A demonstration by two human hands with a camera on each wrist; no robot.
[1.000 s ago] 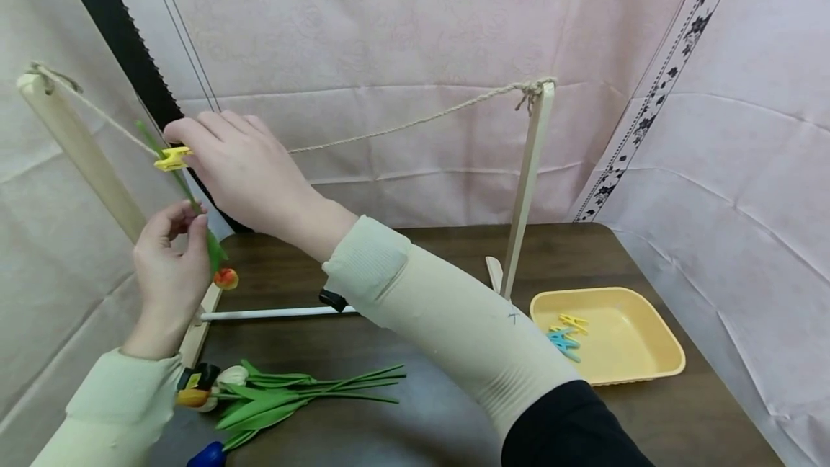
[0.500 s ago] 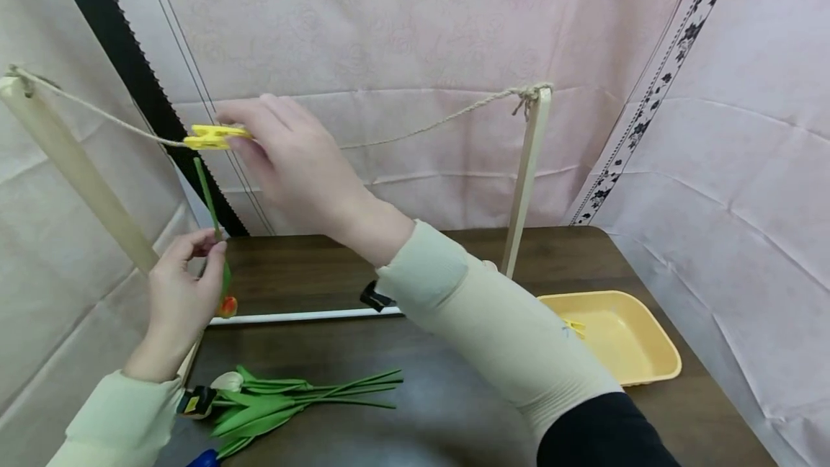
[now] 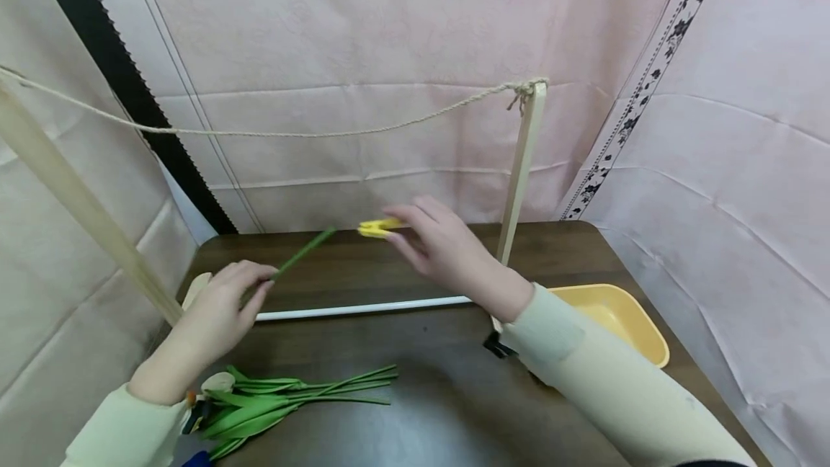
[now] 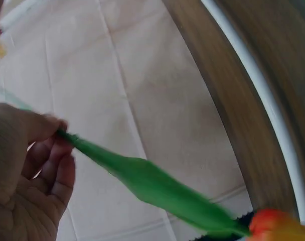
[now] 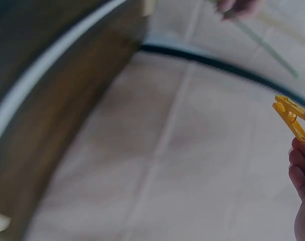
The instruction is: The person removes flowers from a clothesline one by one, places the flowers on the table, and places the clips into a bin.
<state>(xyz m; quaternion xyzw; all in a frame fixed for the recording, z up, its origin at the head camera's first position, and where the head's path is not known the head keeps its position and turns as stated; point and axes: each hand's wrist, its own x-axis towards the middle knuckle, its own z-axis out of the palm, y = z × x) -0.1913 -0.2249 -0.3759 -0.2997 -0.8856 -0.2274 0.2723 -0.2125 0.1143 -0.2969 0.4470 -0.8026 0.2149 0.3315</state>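
Observation:
My left hand (image 3: 217,316) pinches the green stem of an artificial tulip (image 4: 152,183) between thumb and fingers. In the left wrist view its leaf runs down to a blurred red-orange bloom (image 4: 278,228); in the head view only the stem's tip shows past the fingers, pointing up and right. A yellow clothespin (image 3: 378,228) is pinched by its handles in my right hand (image 3: 447,251), a short way right of the stem tip and apart from it. Both hands are below the sagging rope (image 3: 311,135), which touches neither of them.
Wooden posts (image 3: 521,164) hold the rope at both ends, joined low down by a white rod (image 3: 363,308). Several tulips (image 3: 259,409) lie bundled at the front left of the dark table (image 3: 415,395). A yellow tray (image 3: 616,305) stands at right, partly behind the right sleeve.
The yellow clothespin has come off the rope and moved down and right with my right hand. The tulip has left the rope too, its stem now slanting right in my left hand.

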